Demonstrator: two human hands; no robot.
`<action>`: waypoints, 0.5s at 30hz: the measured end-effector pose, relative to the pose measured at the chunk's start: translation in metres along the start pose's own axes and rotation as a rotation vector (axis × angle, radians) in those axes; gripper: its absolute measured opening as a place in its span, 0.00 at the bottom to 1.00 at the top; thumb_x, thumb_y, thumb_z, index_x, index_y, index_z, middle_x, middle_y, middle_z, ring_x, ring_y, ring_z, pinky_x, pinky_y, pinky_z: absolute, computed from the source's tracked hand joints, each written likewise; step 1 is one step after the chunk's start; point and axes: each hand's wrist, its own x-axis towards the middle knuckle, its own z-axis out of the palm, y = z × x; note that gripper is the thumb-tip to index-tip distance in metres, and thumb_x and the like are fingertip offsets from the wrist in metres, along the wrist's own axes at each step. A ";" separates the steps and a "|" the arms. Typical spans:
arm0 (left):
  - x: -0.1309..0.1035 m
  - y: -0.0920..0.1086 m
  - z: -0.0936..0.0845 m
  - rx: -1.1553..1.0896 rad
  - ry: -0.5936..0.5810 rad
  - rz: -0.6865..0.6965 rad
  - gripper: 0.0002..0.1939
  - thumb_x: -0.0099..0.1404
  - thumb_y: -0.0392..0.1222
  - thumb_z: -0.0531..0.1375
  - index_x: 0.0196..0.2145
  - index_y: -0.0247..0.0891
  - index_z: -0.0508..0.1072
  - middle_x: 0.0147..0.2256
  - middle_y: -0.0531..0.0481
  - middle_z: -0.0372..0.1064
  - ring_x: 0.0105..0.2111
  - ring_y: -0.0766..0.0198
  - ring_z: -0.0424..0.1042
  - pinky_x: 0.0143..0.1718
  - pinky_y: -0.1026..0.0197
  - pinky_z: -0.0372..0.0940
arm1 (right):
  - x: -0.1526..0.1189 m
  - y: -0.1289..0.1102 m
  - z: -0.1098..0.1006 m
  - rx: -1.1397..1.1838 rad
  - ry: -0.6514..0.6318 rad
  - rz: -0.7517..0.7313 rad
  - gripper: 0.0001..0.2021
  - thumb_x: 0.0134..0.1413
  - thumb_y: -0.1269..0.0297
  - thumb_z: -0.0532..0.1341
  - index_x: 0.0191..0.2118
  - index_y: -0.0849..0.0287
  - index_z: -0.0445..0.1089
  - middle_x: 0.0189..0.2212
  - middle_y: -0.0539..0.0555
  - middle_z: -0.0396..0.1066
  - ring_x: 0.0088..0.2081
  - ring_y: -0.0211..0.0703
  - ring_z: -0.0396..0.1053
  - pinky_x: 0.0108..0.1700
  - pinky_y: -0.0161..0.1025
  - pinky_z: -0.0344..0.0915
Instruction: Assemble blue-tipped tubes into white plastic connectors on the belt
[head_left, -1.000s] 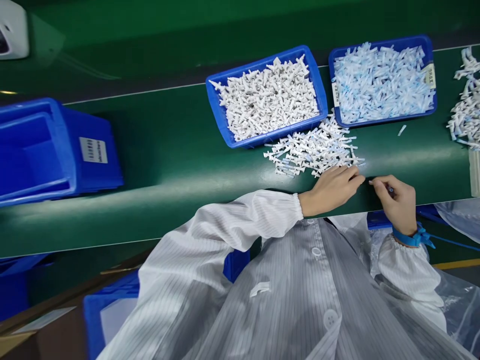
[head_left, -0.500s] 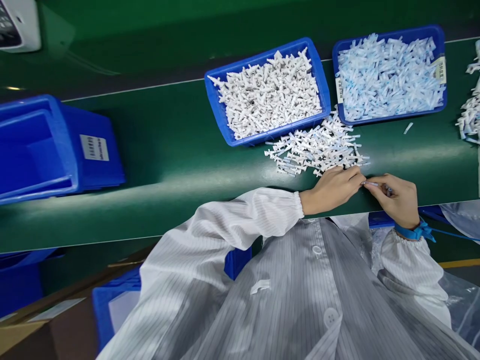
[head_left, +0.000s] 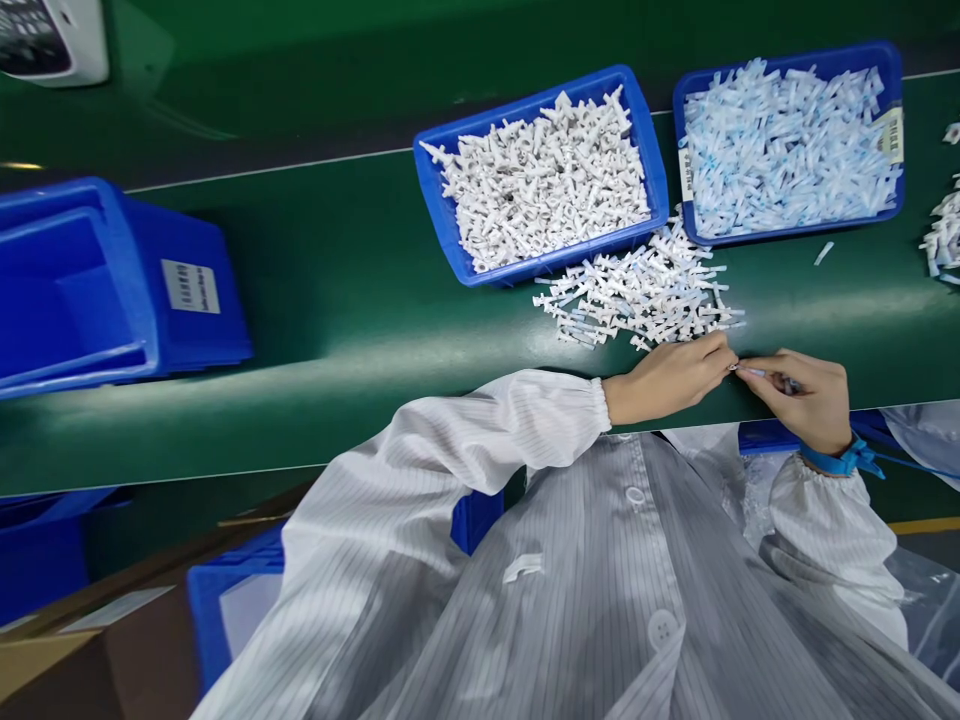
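My left hand (head_left: 675,380) is closed in a pinch at the front of the green bench, its fingertips on a small white plastic fitting (head_left: 733,367). Facing it, my right hand (head_left: 814,398) pinches a pale blue plastic sleeve (head_left: 753,372), whose end meets the fitting. More small pieces (head_left: 790,385) show inside the curled right fingers. Just beyond the hands lies a loose heap of white fittings with pale sleeves (head_left: 645,290). A blue bin (head_left: 439,225) full of white fittings stands behind the heap; to its right another blue bin (head_left: 682,100) holds pale blue sleeves.
Stacked blue bins (head_left: 199,340) stand at the left of the green bench (head_left: 337,300). One loose sleeve (head_left: 823,253) lies below the right bin. Another heap of white parts (head_left: 946,235) is at the right edge. A white device (head_left: 71,40) sits at the top left.
Both hands have shifted slightly right in the picture, along with the whole view. They stay fingertip to fingertip, and the right hand has drawn very slightly away from the left.
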 end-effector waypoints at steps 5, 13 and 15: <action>0.001 -0.003 0.003 -0.046 0.020 0.011 0.15 0.78 0.40 0.46 0.48 0.32 0.70 0.46 0.43 0.69 0.34 0.66 0.71 0.29 0.64 0.64 | 0.003 0.000 -0.004 -0.023 -0.027 -0.055 0.05 0.62 0.62 0.66 0.35 0.53 0.78 0.19 0.47 0.63 0.19 0.35 0.56 0.23 0.38 0.54; 0.001 -0.003 0.004 -0.074 0.040 0.024 0.13 0.77 0.41 0.49 0.49 0.33 0.71 0.45 0.44 0.70 0.33 0.67 0.71 0.27 0.64 0.60 | 0.003 0.001 -0.007 -0.052 -0.050 -0.104 0.06 0.63 0.61 0.65 0.35 0.54 0.79 0.19 0.47 0.64 0.19 0.34 0.56 0.23 0.37 0.55; 0.001 -0.003 0.003 -0.076 0.039 0.025 0.13 0.77 0.40 0.49 0.48 0.32 0.71 0.45 0.44 0.70 0.33 0.67 0.71 0.27 0.65 0.58 | 0.003 0.002 -0.007 -0.061 -0.054 -0.111 0.07 0.64 0.61 0.65 0.36 0.54 0.79 0.20 0.47 0.65 0.19 0.34 0.56 0.24 0.37 0.56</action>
